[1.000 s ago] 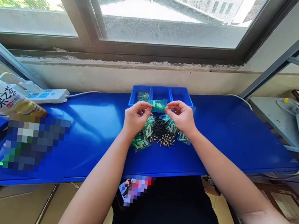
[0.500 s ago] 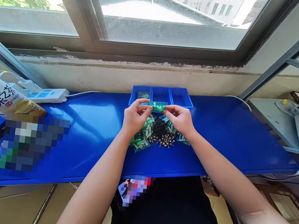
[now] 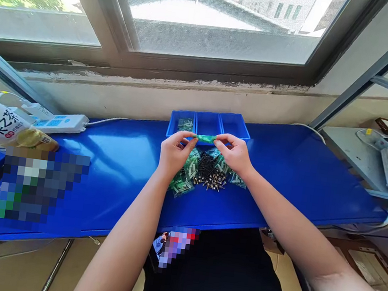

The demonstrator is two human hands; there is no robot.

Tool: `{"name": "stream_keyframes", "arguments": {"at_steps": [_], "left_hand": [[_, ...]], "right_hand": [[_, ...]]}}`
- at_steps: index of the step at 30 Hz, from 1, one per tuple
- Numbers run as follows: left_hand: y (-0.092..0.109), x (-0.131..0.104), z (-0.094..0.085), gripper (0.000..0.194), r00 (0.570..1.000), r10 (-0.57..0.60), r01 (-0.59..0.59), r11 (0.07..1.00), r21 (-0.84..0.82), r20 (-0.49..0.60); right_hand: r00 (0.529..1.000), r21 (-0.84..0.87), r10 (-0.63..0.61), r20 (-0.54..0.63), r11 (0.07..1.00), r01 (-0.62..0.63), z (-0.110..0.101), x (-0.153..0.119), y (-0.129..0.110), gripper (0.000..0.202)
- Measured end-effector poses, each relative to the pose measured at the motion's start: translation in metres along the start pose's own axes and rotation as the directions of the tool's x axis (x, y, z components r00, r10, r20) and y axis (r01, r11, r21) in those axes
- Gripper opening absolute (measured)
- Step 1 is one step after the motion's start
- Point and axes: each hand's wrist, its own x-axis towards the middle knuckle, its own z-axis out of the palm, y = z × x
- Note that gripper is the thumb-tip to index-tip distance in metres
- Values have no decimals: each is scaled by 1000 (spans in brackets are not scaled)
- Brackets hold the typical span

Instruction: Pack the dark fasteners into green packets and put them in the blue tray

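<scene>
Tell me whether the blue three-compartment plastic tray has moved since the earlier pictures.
No. The blue three-compartment plastic tray has the same place below the dark metal window frame, with no visible shift to either side, nearer or farther.

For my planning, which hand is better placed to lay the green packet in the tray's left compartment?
The left hand, probably: both pinch the packet, but this one is nearer that compartment.

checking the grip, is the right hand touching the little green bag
Touching. The head view shows the right hand with its thumb and fingertips closed on the right end of the little green bag.
</scene>
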Motion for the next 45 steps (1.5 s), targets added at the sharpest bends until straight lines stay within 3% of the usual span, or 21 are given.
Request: {"name": "stream_keyframes", "arguments": {"at_steps": [3, 8, 17, 24, 32, 35, 37, 41, 43, 45], "left_hand": [[1, 0, -1, 10, 998, 59, -57, 996, 62, -34], [0, -1, -2, 14, 1000, 9, -9, 1000, 30, -14], [4, -3, -3, 27, 1000, -10, 10, 1000, 23, 18], [7, -2, -1, 12, 1000, -15, 15, 1000, 8, 15], [8, -2, -1, 9, 1000, -14, 14, 999, 35, 18], [5, 0, -3, 8, 999, -13, 17, 996, 84, -42], [2, 5, -7, 9, 990, -19, 35, 993, 110, -138], [-8, 28, -22, 12, 926, -56, 131, 975, 179, -374], [-13, 42, -27, 14, 919, -67, 181, 946, 267, -388], [-19, 57, -28, 14, 942, -84, 199, 920, 337, -326]], "right_hand": [[999, 70, 43, 33, 997, -45, 1, 1, -1, 29], [995, 146, 78, 53, 986, -85, 1, 0, -5, 34], [999, 33, -38, -34, 999, 39, 2, -1, -2, 25], [998, 55, -41, -52, 998, 43, 3, -1, 0, 22], [1000, 55, 7, -20, 998, -6, 3, -2, -2, 29], [1000, 58, 24, -10, 998, -23, 3, -2, -2, 30], [1000, 73, 25, 2, 997, -25, 3, -2, -2, 29], [1000, 88, 26, 14, 996, -27, 2, 0, -2, 25], [1000, 80, 20, 18, 997, -22, 2, 0, -3, 24], [1000, 65, 11, 17, 998, -12, 2, -1, -3, 23]]}}
